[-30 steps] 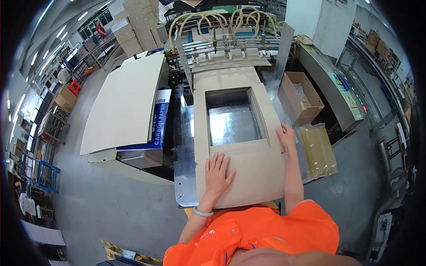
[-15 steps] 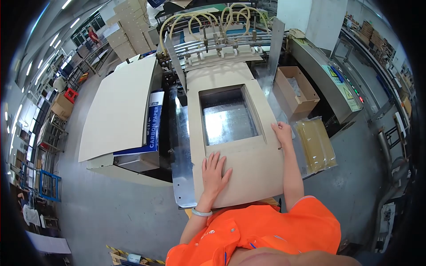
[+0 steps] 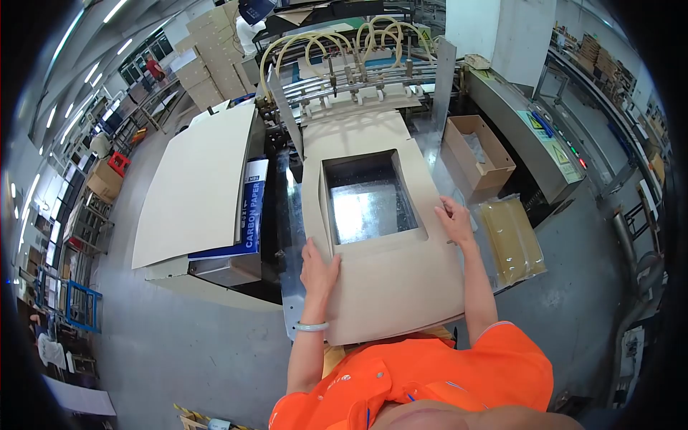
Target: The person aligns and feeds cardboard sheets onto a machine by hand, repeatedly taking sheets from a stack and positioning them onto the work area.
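Observation:
A stack of tan cardboard sheets [image 3: 398,294] with a rectangular cut-out window lies in front of me on the metal feed table [image 3: 292,276]. Through the window the shiny metal surface [image 3: 369,204] shows. My left hand [image 3: 319,271] is open at the stack's left edge, its fingers along the side and the thumb over the top. At the right edge rests my right hand [image 3: 455,221], also open, its fingers slightly bent and apart on the board. The far end of the sheets reaches under the machine's rollers [image 3: 362,97].
On the left, a large pale board [image 3: 197,186] lies over a blue carbon paper box [image 3: 252,208]. An open carton [image 3: 479,154] and a plastic-wrapped yellowish pack [image 3: 510,236] sit on the right, beside a control panel [image 3: 555,147]. Metal side plates [image 3: 443,79] flank the feeder.
My left hand has moved from lying flat on the sheet to its left edge. The right hand's fingers have loosened from a pinch and spread. The top sheet has shifted slightly.

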Action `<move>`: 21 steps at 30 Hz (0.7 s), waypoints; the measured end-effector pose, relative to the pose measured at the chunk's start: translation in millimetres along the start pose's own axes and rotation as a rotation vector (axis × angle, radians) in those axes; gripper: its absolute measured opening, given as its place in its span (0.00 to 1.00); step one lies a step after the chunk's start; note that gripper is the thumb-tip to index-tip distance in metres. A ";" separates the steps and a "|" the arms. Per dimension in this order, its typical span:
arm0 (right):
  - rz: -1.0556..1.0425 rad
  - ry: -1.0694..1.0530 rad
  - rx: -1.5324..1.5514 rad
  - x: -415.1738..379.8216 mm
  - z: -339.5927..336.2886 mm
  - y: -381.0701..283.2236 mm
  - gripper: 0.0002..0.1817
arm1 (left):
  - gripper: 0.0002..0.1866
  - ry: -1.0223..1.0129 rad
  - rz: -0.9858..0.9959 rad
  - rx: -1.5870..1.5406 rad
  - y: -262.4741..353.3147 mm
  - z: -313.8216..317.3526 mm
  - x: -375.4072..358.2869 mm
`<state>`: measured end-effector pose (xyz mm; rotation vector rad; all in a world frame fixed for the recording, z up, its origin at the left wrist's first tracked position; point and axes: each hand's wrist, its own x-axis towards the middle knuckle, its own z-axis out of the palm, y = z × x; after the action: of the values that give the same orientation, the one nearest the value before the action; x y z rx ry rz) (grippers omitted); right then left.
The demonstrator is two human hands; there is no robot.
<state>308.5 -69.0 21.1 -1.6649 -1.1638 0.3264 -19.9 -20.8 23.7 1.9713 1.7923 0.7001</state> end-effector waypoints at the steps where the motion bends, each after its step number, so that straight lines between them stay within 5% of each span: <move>1: 0.066 -0.013 -0.010 1.5 -0.3 0.8 0.16 | 0.34 -0.018 -0.008 0.017 1.6 -3.2 2.7; 4: 0.268 -0.050 -0.038 5.0 -0.8 3.6 0.13 | 0.32 -0.073 -0.033 0.071 5.6 -11.6 11.1; 10: 0.353 -0.070 -0.019 9.1 0.1 5.6 0.14 | 0.31 0.066 0.117 0.090 11.5 -21.4 28.8; 14: 0.339 -0.016 0.257 16.7 6.6 10.3 0.09 | 0.24 0.014 -0.154 -1.011 17.1 -47.2 48.5; 19: 0.393 -0.086 0.195 25.3 7.9 10.1 0.12 | 0.17 -0.274 -0.394 -0.861 -24.0 -36.5 70.0; 21: 0.388 -0.083 0.188 30.2 11.5 11.2 0.12 | 0.15 -0.239 -0.385 -0.871 -26.6 -30.5 74.1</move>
<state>321.4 -37.7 16.0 -1.7155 -0.8343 0.7316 -54.9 54.2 40.3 1.0491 1.3227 0.8656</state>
